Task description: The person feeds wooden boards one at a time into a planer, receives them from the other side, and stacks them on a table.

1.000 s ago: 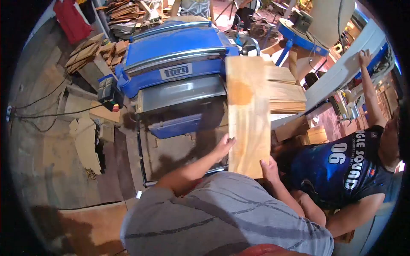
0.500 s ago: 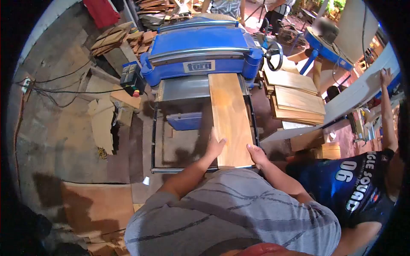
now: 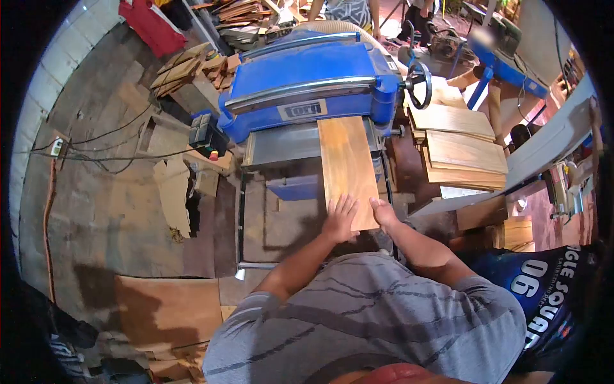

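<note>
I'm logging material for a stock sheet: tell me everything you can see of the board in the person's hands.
The board is flat, long and straight-edged, wood by its look, pale tan with an orange-brown patch toward its far end. It points away from the person, over the metal bed, its far end at the blue machine; whether it has entered is unclear. The left hand spreads its fingers over the near end; the right hand is at the right edge.

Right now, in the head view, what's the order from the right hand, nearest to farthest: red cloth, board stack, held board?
1. Held board: touching the right hand.
2. Board stack: ahead, on the right, beside the blue machine.
3. Red cloth: far off, upper left.
</note>
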`<state>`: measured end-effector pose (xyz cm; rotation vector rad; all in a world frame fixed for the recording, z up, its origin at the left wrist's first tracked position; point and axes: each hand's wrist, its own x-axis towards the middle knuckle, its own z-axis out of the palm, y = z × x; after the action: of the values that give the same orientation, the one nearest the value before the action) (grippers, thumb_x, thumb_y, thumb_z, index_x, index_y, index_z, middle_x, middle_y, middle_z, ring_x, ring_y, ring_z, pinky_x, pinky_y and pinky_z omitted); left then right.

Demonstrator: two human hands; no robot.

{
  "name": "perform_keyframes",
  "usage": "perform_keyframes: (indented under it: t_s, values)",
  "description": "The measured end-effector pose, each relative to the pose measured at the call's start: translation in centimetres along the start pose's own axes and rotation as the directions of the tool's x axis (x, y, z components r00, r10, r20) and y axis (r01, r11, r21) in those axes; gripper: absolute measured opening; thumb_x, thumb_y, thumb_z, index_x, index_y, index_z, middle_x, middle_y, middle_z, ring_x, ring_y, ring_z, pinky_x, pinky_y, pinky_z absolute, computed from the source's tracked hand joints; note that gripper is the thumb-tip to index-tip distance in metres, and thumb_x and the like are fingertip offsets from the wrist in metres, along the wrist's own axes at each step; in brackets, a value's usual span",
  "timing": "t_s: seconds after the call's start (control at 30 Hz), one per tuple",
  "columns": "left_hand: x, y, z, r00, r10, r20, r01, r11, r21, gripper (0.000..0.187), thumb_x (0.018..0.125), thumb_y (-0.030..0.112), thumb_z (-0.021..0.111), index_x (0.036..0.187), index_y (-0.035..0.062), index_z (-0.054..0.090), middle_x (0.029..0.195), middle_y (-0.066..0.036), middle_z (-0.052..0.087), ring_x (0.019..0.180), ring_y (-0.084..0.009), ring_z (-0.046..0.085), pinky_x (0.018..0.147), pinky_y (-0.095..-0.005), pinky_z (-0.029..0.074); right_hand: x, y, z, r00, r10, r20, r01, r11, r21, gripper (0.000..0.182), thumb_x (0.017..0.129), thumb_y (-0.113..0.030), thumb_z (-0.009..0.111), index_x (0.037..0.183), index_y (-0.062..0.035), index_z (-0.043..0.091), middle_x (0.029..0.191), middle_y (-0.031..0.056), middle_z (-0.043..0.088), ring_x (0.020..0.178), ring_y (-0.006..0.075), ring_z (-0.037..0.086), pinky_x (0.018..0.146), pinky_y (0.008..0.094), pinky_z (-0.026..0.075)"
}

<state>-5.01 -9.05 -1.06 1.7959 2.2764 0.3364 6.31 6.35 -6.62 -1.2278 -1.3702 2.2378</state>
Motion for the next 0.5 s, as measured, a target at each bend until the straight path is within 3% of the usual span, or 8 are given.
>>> perform_keyframes:
  t_s: [0.07, 0.2, 0.27, 0.33, 0.43, 0.5]
  values:
    - [1.1, -0.3, -0.1, 0.999, -0.002, 0.046, -0.004, 0.993, 0.12, 0.102, 0.067, 0.039, 0.079, 0.15, 0.0124, 0.026, 0.157, -0.016, 0.02, 0.146, -0.0344, 0.014, 0.115, -0.0577, 0.01, 0.7, 0.1, -0.1, 1.0, -0.011, 0.016, 0.011, 1.0, 0.006, 0.037, 0.101, -0.032, 0.047, 0.113, -0.0002, 0.061, 0.105, 0.0115, 0.068, 0.091, 0.02, 0.065, 0.083, 0.0347, 0.05]
    - [2.1, -1.1, -0.6, 0.995, 0.0, 0.101, -0.011, 0.993, 0.117, 0.099, 0.068, 0.031, 0.077, 0.15, 0.0141, 0.025, 0.156, -0.016, 0.021, 0.146, -0.0337, 0.014, 0.115, -0.0571, 0.01, 1.8, -0.4, 0.0, 0.999, 0.005, 0.044, -0.006, 1.0, 0.03, 0.036, 0.101, -0.031, 0.047, 0.114, -0.0002, 0.061, 0.104, 0.0116, 0.069, 0.089, 0.02, 0.066, 0.082, 0.0343, 0.051]
    - [2.3, -1.7, -0.5, 0.999, 0.037, 0.02, -0.039, 0.995, 0.087, 0.099, 0.066, 0.027, 0.076, 0.15, 0.0142, 0.026, 0.156, -0.015, 0.022, 0.146, -0.0332, 0.014, 0.115, -0.057, 0.009, 2.3, -0.5, 0.1, 1.0, 0.01, 0.027, -0.011, 0.999, 0.033, 0.034, 0.101, -0.026, 0.05, 0.115, 0.0015, 0.062, 0.101, 0.0116, 0.069, 0.087, 0.02, 0.065, 0.078, 0.0343, 0.051]
    - [2.7, -2.0, -1.0, 0.998, 0.037, 0.058, -0.041, 0.997, 0.058, 0.099, 0.064, 0.026, 0.075, 0.15, 0.0136, 0.027, 0.156, -0.015, 0.022, 0.146, -0.0334, 0.015, 0.116, -0.0567, 0.008, 3.1, -0.6, -0.1, 0.999, 0.007, 0.054, -0.01, 0.999, 0.049, 0.034, 0.101, -0.027, 0.049, 0.115, 0.0019, 0.062, 0.102, 0.012, 0.069, 0.088, 0.0198, 0.065, 0.08, 0.0349, 0.051]
    - [3.3, -2.5, -1.1, 0.998, 0.063, 0.028, -0.065, 0.996, 0.068, 0.099, 0.064, 0.026, 0.075, 0.15, 0.0128, 0.027, 0.155, -0.016, 0.024, 0.145, -0.034, 0.016, 0.116, -0.0565, 0.007, 3.5, -1.6, 0.2, 0.999, -0.011, 0.046, 0.012, 1.0, -0.018, 0.035, 0.101, -0.028, 0.049, 0.113, 0.0024, 0.062, 0.101, 0.012, 0.069, 0.087, 0.0197, 0.065, 0.079, 0.0348, 0.051]
    - [3.9, -2.8, -1.0, 0.999, 0.051, 0.002, -0.051, 0.997, 0.05, 0.098, 0.064, 0.024, 0.076, 0.149, 0.0123, 0.028, 0.155, -0.016, 0.025, 0.145, -0.0344, 0.018, 0.116, -0.0564, 0.006, 3.2, -2.9, 0.4, 0.999, 0.012, 0.053, -0.003, 0.986, -0.164, 0.036, 0.1, -0.03, 0.05, 0.112, 0.0022, 0.063, 0.098, 0.0121, 0.069, 0.085, 0.0197, 0.066, 0.079, 0.0341, 0.051]
